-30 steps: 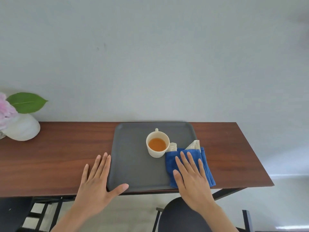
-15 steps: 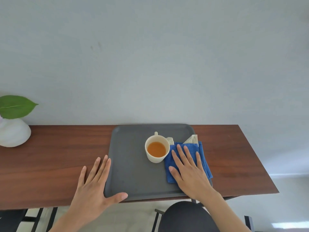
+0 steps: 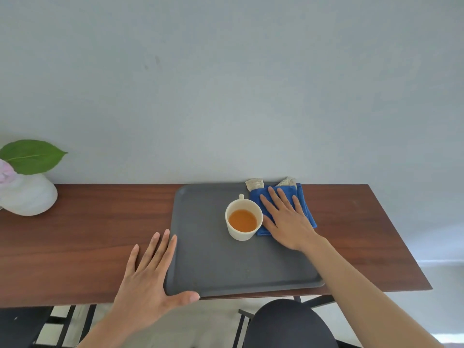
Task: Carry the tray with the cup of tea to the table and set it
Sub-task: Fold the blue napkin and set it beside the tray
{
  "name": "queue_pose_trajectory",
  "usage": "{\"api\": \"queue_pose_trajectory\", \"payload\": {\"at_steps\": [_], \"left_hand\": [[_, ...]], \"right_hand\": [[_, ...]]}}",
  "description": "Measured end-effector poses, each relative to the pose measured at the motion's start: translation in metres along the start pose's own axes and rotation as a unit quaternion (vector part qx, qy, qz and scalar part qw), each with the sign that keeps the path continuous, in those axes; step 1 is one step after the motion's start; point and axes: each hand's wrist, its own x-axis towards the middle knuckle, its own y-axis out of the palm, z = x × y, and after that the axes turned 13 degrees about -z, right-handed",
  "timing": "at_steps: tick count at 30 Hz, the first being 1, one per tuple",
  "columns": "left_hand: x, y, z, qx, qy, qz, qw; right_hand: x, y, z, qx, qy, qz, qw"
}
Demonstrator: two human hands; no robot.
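A dark grey tray (image 3: 213,262) lies flat on the brown wooden table (image 3: 88,234), its near edge at the table's front. On it stands a white cup of orange tea (image 3: 243,219), upright. A folded blue cloth (image 3: 305,204) lies at the tray's far right corner with two pale sachets (image 3: 254,184) poking out behind it. My right hand (image 3: 286,219) rests flat on the cloth, fingers spread, right beside the cup. My left hand (image 3: 150,280) lies flat against the tray's near left corner, thumb along the front edge.
A white vase (image 3: 30,197) with a green leaf and a pink flower stands at the table's far left. A wall rises directly behind the table. A black chair seat (image 3: 288,325) sits below the front edge; another dark chair is at the lower left.
My right hand has slid the blue cloth and sachets away from me to the tray's far right corner. The left hand has stayed at the tray's near left corner.
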Motion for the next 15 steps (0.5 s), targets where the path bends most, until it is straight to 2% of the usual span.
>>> {"api": "queue_pose_trajectory", "payload": {"at_steps": [15], "left_hand": [[-0.002, 0.000, -0.009, 0.017, -0.015, -0.003, 1.000]], "right_hand": [[-0.044, 0.015, 0.003, 0.006, -0.010, -0.020, 1.000]]}}
